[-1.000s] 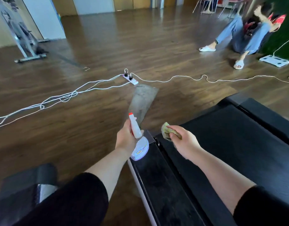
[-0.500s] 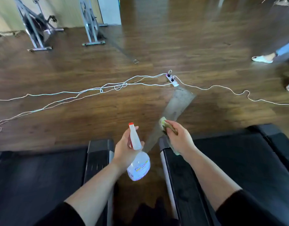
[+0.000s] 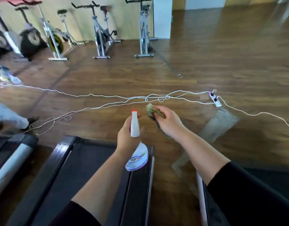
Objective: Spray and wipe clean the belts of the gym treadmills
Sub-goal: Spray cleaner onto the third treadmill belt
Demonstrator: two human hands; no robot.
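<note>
Matte black treadmill belt point(image 3: 85, 173) under the left hand point(image 3: 126, 136)
It grips a rounded plastic spray bottle point(image 3: 137, 158); the right hand point(image 3: 169, 123), just beside, clutches a crumpled greenish cloth point(image 3: 151, 110)

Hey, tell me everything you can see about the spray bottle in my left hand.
The spray bottle looks like translucent plastic, with a rounded body, a purple-and-blue label and a tall white spray head tipped with red. It is roughly upright, gripped at the neck by the left hand, in the air over the right side of a dark treadmill. Nothing else touches it.
</note>
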